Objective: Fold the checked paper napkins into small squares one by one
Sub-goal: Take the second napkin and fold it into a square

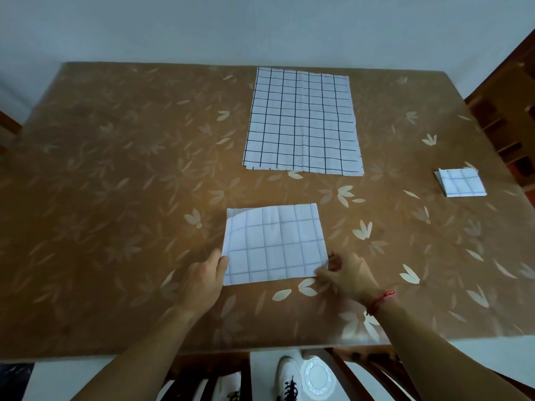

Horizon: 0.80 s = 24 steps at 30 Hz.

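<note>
Right hand [347, 277] pinches half-folded napkin [275, 244] at its corner; left hand [205, 280] thumb on opposite edge, grip unclear. Flat napkin [302, 121] lies beyond both hands.

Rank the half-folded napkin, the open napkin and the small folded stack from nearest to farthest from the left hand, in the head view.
1. Half-folded napkin: front centre, its left edge touching the left hand.
2. Open napkin: far centre, lying flat.
3. Small folded stack: far off on the right.
</note>
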### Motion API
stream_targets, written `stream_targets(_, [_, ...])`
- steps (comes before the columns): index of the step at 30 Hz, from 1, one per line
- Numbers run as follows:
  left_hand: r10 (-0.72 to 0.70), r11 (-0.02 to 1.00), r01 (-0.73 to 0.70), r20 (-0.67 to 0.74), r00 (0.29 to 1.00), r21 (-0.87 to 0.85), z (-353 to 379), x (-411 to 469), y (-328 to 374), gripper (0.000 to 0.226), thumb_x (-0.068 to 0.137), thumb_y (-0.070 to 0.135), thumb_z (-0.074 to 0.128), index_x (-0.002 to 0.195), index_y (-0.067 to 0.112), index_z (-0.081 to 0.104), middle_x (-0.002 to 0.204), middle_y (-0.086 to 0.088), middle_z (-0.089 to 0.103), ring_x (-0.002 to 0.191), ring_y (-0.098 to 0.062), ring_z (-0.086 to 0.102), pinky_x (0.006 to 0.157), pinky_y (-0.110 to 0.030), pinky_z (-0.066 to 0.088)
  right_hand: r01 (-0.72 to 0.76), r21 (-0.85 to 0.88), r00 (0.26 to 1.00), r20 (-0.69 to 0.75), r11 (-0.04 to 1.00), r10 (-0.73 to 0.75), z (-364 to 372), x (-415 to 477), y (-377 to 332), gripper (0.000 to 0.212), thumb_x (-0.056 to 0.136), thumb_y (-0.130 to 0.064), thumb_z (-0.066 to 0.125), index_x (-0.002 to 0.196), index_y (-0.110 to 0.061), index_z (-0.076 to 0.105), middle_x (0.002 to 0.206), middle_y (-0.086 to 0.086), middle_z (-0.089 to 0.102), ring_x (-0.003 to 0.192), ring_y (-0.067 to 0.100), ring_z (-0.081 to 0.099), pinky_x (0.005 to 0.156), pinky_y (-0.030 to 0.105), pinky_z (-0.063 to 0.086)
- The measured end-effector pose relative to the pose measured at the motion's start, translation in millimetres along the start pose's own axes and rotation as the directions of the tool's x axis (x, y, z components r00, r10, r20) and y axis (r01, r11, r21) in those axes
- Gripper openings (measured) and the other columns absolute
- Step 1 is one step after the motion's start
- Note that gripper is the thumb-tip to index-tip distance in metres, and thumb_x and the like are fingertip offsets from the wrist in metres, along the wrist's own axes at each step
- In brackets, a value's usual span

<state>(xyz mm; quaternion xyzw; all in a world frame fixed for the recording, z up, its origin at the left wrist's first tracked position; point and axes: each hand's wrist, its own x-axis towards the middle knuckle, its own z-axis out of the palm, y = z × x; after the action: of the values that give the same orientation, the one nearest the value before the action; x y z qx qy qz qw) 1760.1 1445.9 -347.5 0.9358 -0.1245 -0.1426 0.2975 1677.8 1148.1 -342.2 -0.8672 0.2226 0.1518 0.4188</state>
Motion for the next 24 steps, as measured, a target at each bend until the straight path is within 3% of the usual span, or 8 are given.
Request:
stream_targets(3, [-0.04, 0.987, 0.045, 0.031, 0.999, -0.157, 6.8, -0.6, -5.8, 0.011, 0.095, 0.035, 0.054, 0.097, 0.026, 0.049, 0.079, 0.013, 0.065, 0.07, -0.002, 0.064, 0.05, -0.02, 0.052, -0.002, 0.032, 1.0, -0.009, 0.999, 0.003, 3.1, 1.0, -2.7, 0.014, 0.084, -0.014, 0.071, 0.086, -0.022, 0.06, 0.071, -0.004, 0.075, 0.062, 0.007, 0.072, 0.069, 0.029, 0.061])
stream_targets(5, [-0.05, 0.982, 0.055, 0.033, 0.998, -0.18, 10.5, -1.6, -12.0, 0.031, 0.086, 0.034, 0.066, 0.111, 0.032, 0.047, 0.085, 0.015, 0.066, 0.076, -0.002, 0.065, 0.055, -0.023, 0.056, -0.009, 0.061, 0.999, -0.031, 0.998, 0.011, 4.3, 2.7, -2.5, 0.018, 0.084, -0.013, 0.071, 0.095, -0.021, 0.06, 0.075, -0.003, 0.074, 0.059, 0.008, 0.071, 0.064, 0.026, 0.06])
stream_targets(7, [-0.057, 0.979, 0.065, 0.047, 0.997, -0.191, 13.4, -2.8, -15.4, 0.05, 0.08, 0.036, 0.071, 0.121, 0.037, 0.042, 0.089, 0.016, 0.064, 0.081, -0.004, 0.064, 0.06, -0.026, 0.058, -0.016, 0.075, 0.997, -0.071, 0.997, 0.022, 4.3, 3.5, -3.4, 0.025, 0.084, -0.013, 0.071, 0.103, -0.022, 0.058, 0.079, -0.006, 0.072, 0.057, 0.003, 0.069, 0.053, 0.013, 0.053])
stream_targets(11, [-0.056, 0.972, 0.064, 0.04, 0.998, -0.226, 20.7, -3.9, -21.5, 0.069, 0.074, 0.034, 0.077, 0.13, 0.039, 0.039, 0.091, 0.016, 0.062, 0.085, -0.004, 0.061, 0.066, -0.027, 0.058, -0.028, 0.085, 0.994, -0.099, 0.996, 0.037, 5.5, 4.7, -4.2, 0.028, 0.085, -0.013, 0.071, 0.105, -0.021, 0.054, 0.082, -0.011, 0.066, 0.054, -0.003, 0.067, 0.046, 0.01, 0.047])
stream_targets(13, [-0.064, 0.974, 0.063, 0.003, 0.998, -0.217, 22.9, -4.3, -22.1, 0.068, 0.075, 0.027, 0.078, 0.132, 0.033, 0.041, 0.083, 0.014, 0.062, 0.079, -0.006, 0.061, 0.065, -0.023, 0.054, -0.043, 0.091, 0.994, -0.098, 0.995, 0.052, 5.8, 5.1, -4.8, 0.027, 0.084, -0.016, 0.072, 0.102, -0.024, 0.053, 0.08, -0.017, 0.063, 0.055, -0.001, 0.067, 0.047, 0.011, 0.048])
stream_targets(17, [-0.085, 0.973, 0.073, -0.045, 0.995, -0.217, 25.6, -1.0, -21.8, 0.063, 0.08, 0.022, 0.076, 0.135, 0.025, 0.044, 0.072, 0.011, 0.062, 0.072, -0.003, 0.059, 0.064, -0.024, 0.054, -0.073, 0.042, 0.988, -0.137, 0.996, 0.078, 6.5, 8.4, -1.3, 0.026, 0.081, -0.026, 0.075, 0.094, -0.031, 0.053, 0.087, -0.012, 0.066, 0.07, 0.004, 0.067, 0.056, 0.016, 0.053])
stream_targets(24, [-0.027, 0.993, 0.015, -0.101, 0.994, -0.116, 30.6, 6.7, -25.4, 0.05, 0.084, 0.024, 0.072, 0.13, 0.02, 0.05, 0.069, 0.012, 0.058, 0.067, -0.009, 0.059, 0.063, -0.032, 0.056, -0.104, 0.024, 0.978, -0.177, 0.994, 0.106, 13.0, 15.3, 6.9, 0.03, 0.082, -0.026, 0.075, 0.104, -0.024, 0.055, 0.088, -0.004, 0.069, 0.073, 0.015, 0.07, 0.064, 0.033, 0.062])
